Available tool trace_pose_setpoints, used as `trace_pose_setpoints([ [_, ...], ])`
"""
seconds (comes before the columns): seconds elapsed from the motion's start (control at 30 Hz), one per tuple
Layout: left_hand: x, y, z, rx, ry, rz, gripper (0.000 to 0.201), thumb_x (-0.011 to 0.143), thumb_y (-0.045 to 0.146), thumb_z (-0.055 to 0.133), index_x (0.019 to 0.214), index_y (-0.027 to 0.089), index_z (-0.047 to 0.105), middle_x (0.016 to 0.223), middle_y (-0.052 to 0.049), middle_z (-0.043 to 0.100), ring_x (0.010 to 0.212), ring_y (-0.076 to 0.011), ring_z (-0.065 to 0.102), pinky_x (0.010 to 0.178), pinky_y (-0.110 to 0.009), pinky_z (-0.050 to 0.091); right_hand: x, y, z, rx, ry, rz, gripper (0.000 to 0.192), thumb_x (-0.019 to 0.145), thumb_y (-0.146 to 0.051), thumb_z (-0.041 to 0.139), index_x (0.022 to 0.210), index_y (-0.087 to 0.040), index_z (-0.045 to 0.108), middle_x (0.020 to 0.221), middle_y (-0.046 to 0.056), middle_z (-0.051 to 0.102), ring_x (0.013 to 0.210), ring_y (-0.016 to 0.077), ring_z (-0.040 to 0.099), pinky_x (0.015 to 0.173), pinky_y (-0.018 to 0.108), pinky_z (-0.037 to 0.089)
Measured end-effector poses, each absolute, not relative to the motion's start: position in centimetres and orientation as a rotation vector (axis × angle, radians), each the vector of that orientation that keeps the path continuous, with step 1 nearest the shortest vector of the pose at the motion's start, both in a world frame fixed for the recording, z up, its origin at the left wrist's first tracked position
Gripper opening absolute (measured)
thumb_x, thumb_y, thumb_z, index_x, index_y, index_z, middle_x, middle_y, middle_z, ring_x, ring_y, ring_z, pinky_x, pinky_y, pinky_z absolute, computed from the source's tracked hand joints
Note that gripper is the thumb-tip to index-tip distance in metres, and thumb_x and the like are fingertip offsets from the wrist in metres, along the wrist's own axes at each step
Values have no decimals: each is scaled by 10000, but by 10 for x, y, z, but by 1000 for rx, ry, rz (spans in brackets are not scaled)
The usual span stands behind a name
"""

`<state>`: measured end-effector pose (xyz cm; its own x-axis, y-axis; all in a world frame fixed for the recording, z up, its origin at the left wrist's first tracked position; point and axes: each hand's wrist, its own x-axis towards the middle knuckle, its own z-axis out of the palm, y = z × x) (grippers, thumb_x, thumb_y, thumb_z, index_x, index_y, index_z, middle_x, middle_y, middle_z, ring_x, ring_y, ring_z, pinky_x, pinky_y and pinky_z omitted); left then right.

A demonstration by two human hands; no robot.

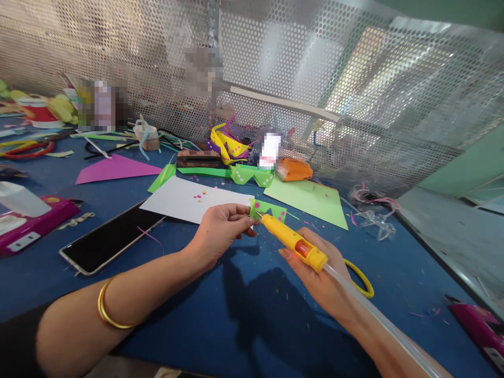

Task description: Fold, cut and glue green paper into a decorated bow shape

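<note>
My left hand (218,228) is closed in a pinch on the left end of a small green paper glasses cutout (279,211) with pink square dots. In my right hand (328,278) is a yellow hot glue gun (287,234), its body lying along the fingers. A long clear glue stick (374,304) runs out of its rear over my forearm. The gun's nozzle points at the cutout's left end, close to my left fingertips; I cannot tell whether it touches. Behind the hands lies white paper (189,197) with tiny coloured squares on it.
Dotted green paper glasses (252,176) and light green paper (315,199) lie behind. A phone (114,236) and magenta power strip (39,220) are at left. Yellow scissors handle (364,281) shows by my right hand. Perforated metal mesh (275,68) borders the blue table (189,320).
</note>
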<state>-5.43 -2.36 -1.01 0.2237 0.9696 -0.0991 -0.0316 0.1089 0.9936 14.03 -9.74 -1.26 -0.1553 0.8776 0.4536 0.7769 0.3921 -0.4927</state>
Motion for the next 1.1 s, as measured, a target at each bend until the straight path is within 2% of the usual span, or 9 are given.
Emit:
trace_pose_setpoints([
  [0.6, -55, -23, -11, 1222, 1066, 979, 194, 689, 285, 747, 845, 172, 729, 695, -15, 723, 611, -145, 654, 555, -249, 423, 141, -97, -13, -1422, -1940, 191, 255, 895, -422, 558, 751, -231, 471, 661, -21, 559, 564, 152, 507, 503, 260, 340],
  [1.1, -56, -22, -11, 1210, 1053, 983, 174, 691, 257, 744, 844, 175, 742, 709, -13, 725, 607, -130, 653, 554, -239, 422, 141, -97, -14, -1446, -1937, 169, 271, 881, -398, 572, 713, -233, 438, 609, -43, 510, 508, 129, 449, 490, 254, 315],
])
